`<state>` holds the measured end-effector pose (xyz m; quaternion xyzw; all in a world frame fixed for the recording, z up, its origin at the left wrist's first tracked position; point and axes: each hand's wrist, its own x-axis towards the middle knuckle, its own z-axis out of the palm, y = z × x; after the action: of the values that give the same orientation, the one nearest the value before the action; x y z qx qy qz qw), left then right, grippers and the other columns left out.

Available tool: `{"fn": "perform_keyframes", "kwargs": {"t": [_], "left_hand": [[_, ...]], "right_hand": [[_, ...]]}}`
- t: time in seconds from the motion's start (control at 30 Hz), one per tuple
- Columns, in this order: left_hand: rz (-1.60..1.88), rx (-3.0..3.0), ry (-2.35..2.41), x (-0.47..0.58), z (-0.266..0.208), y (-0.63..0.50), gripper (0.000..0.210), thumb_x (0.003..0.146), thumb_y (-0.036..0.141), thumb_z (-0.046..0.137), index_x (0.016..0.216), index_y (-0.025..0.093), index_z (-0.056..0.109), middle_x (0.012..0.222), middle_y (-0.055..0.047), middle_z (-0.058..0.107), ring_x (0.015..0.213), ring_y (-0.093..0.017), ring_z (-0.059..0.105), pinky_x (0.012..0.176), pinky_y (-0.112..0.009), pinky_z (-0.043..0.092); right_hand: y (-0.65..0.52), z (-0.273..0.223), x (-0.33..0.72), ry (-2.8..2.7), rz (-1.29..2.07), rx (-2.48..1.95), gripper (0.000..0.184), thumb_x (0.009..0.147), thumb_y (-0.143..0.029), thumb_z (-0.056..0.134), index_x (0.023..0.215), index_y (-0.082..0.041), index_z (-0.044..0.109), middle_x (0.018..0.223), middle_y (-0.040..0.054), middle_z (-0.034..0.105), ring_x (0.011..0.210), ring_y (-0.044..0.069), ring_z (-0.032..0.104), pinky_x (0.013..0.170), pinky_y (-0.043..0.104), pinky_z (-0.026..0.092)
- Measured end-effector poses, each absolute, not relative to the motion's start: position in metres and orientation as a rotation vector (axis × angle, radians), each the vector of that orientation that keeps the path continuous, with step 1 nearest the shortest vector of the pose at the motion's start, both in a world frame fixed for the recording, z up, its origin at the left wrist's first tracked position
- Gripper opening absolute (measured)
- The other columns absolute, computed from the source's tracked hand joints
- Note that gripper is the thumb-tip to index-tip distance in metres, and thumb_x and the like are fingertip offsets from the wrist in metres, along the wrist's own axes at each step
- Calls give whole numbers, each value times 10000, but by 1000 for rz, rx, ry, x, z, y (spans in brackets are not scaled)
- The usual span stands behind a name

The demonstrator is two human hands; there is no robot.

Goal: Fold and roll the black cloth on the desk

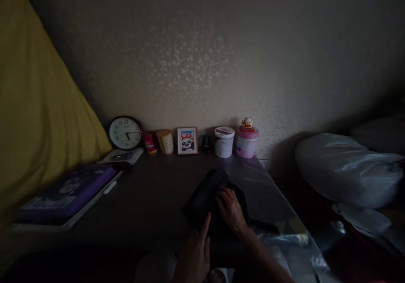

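A black, soft-looking piece of fabric (202, 194), perhaps a garment or a bag, lies on the dark desk in front of me; in this dim light I cannot tell which. My right hand (232, 211) rests on top of it, fingers slightly bent and apart, pressing on the surface. Lower down, my left hand (194, 253) reaches in from the near edge with its index finger stretched out, the tip at the fabric's near side. The other fingers of that hand are partly hidden.
Along the wall stand a round clock (125, 132), a red can (149, 142), a yellow canister (165, 142), a framed panda picture (187, 141), a white tub (224, 142) and a pink tub (247, 143) topped by a figurine (247, 123). A purple case (72, 190) lies left, a plastic bag (344, 169) right.
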<state>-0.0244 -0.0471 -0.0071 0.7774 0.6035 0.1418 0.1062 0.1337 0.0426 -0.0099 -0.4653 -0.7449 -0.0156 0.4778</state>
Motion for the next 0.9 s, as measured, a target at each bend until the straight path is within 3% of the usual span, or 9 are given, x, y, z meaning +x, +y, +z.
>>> {"fn": "perform_keyframes", "kwargs": {"t": [0.27,0.4,0.6,0.77,0.9], "left_hand": [[473,2217,1675,-27,-13,-45,532,876,223,235,1388,282,102,1094,-69,578,900,-138,581,818,-229,397],[485,2170,1641,-27,-11,-44,538,868,215,237,1389,255,114,1159,-79,556,975,-142,563,867,-229,376],[559,2124,1649,-26,-11,-45,539,866,226,256,1390,219,130,1200,-81,546,1104,-147,504,944,-238,333],[641,2075,1549,-28,-14,-41,543,860,229,252,1390,191,140,1369,-66,381,1227,-123,387,994,-230,304],[699,2002,1523,-33,1,-44,533,854,235,270,1379,181,193,1411,-31,307,1264,-100,327,1024,-219,272]], "right_hand": [[115,-4,147,-1883,-226,-1282,284,879,-242,406,1121,-210,552,1261,85,495,1114,230,478,922,433,384],[112,8,148,-1826,-250,-1279,274,884,-247,400,1095,-200,569,1238,99,516,1089,217,504,915,414,386],[87,7,137,-2133,-163,-1009,224,881,-252,431,1007,-234,616,1086,44,625,1128,187,480,984,422,310],[107,2,138,-1966,-127,-1170,254,874,-215,411,1026,-202,614,1161,69,584,1142,219,469,945,428,356],[110,5,154,-1851,70,-1111,275,865,-286,405,971,-188,639,1128,84,602,1099,216,507,949,404,369]]}}
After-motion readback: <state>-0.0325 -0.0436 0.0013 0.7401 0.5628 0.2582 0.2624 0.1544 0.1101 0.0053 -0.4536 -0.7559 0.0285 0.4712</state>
